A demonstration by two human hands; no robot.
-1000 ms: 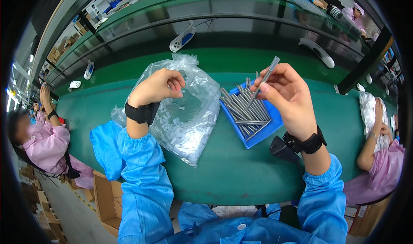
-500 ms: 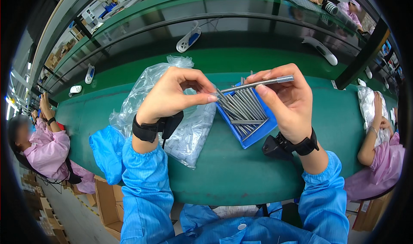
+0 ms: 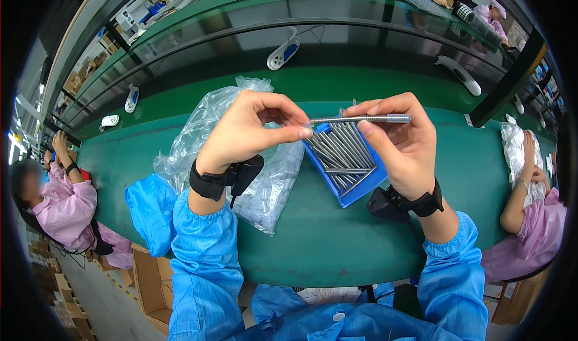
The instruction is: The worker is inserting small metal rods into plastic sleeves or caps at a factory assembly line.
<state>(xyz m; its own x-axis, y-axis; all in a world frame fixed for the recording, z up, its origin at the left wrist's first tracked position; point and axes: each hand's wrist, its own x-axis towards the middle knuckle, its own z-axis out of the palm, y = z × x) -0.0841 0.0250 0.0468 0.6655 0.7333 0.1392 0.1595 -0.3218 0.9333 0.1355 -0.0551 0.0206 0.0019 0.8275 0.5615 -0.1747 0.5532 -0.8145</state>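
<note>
In my right hand (image 3: 410, 139) a slim ribbed metal rod (image 3: 367, 119), like a tightly wound spring, is pinched between thumb and fingers and lies nearly level. My left hand (image 3: 253, 124) is closed at the rod's left end, thumb and fingertips pinching a small clear plastic piece (image 3: 309, 126) that touches or sits over that end. Exactly how they fit is hidden by the fingertips. Below the rod, a blue tray (image 3: 344, 204) holds several similar metal rods (image 3: 344, 154). Beside my left wrist lies a clear plastic bag (image 3: 195, 124) with small clear pieces inside.
A crumpled blue plastic bag (image 3: 149, 211) lies left on the green bench (image 3: 301, 251). Beyond, white plastic housings (image 3: 283, 53) rest on a green conveyor belt (image 3: 337, 82). Co-workers in pink sit at left (image 3: 66, 205) and right (image 3: 524, 238). A black post (image 3: 506, 79) stands at right.
My left hand has shifted slightly right along with the clear piece. The rod has tilted to nearly level, its right end lower. The white housings have moved rightward on the belt.
</note>
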